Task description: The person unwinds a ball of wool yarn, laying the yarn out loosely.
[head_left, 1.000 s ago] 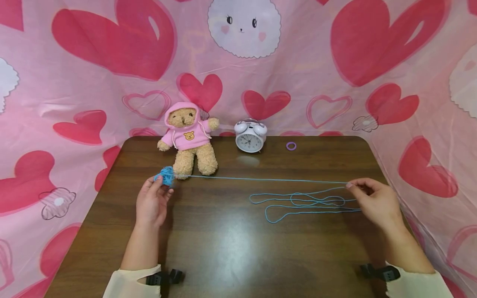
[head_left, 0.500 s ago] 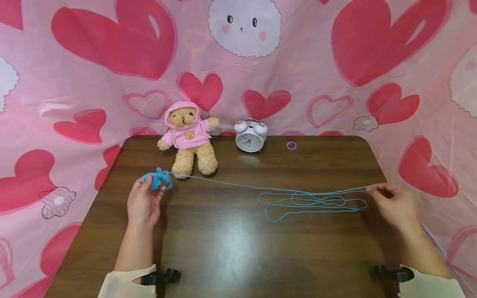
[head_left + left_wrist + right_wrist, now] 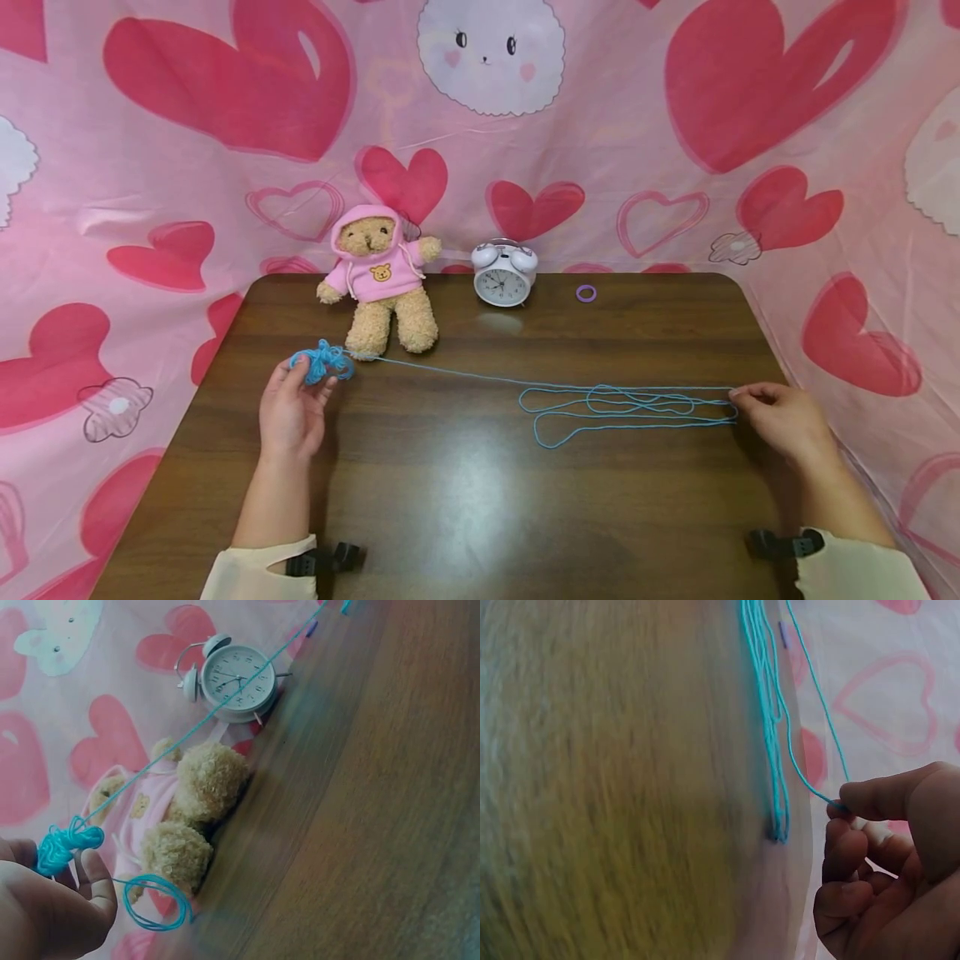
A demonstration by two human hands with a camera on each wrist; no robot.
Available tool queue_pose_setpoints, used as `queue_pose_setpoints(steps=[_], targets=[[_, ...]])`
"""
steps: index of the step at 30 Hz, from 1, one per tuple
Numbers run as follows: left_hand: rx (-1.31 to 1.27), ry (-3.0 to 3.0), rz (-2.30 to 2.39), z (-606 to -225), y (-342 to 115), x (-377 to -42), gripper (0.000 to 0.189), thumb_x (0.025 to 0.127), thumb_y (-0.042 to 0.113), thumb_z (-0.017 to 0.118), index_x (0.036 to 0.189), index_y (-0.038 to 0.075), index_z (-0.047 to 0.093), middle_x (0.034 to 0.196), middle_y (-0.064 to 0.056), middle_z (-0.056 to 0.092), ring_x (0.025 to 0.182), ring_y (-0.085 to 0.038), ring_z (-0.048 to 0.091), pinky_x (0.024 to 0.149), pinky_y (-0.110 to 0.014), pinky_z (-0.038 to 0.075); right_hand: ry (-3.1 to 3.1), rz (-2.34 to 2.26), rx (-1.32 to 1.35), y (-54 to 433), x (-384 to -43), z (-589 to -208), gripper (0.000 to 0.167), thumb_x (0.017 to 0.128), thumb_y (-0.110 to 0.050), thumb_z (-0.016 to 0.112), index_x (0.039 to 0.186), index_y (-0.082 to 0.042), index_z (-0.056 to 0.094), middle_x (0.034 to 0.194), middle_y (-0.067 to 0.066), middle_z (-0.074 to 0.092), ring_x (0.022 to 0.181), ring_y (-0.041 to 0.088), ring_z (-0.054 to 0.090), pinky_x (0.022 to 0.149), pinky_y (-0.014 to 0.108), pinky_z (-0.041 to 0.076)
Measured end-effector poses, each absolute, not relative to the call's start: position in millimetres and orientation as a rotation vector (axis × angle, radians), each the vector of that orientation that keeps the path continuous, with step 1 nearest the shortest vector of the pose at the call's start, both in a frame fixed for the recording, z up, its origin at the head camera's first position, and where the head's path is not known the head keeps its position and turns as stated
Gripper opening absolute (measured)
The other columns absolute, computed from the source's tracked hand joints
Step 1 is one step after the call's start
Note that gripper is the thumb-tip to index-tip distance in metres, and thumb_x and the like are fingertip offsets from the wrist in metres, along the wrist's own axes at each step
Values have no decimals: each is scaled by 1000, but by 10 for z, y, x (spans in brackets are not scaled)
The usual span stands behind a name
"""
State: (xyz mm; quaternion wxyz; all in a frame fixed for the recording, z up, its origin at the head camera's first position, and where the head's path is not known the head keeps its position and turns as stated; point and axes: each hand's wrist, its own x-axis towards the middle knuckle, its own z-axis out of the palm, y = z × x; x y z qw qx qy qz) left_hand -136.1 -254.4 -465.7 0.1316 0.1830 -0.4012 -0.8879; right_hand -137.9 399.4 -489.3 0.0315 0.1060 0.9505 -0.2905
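My left hand (image 3: 294, 414) holds a loose bundle of blue yarn (image 3: 324, 362) between thumb and fingers, at the left of the table near the teddy bear's feet. In the left wrist view, a few loops of yarn (image 3: 157, 902) hang below the fingers. One strand (image 3: 450, 372) runs from the bundle across to my right hand (image 3: 783, 421), whose thumb and index finger pinch it at the table's right side. Between the hands, closer to the right one, long back-and-forth loops of the yarn (image 3: 637, 427) lie on the wood.
A teddy bear (image 3: 386, 279) in a pink hoodie sits at the back left of the brown table (image 3: 450, 517). Beside it stands a white twin-bell alarm clock (image 3: 504, 275). A purple ring (image 3: 586, 293) lies further right. Behind hangs a pink heart-patterned cloth (image 3: 600, 108).
My right hand has moved right and slightly down, drawing out more yarn. My left hand has shifted a little left, and the bundle has become looser. The strand runs lower toward the right.
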Motion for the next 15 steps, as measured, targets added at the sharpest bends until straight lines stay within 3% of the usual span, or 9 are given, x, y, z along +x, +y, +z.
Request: queue_pose_setpoints(steps=[15], targets=[[505, -1227, -2604, -4702, -2454, -1391, 6, 105, 15, 62, 105, 9, 61, 91, -4, 71, 81, -17, 70, 74, -28, 59, 2926, -801, 269, 4061, -1363, -4936, 52, 103, -41, 61, 116, 8, 71, 115, 33, 69, 104, 53, 60, 75, 45, 48]])
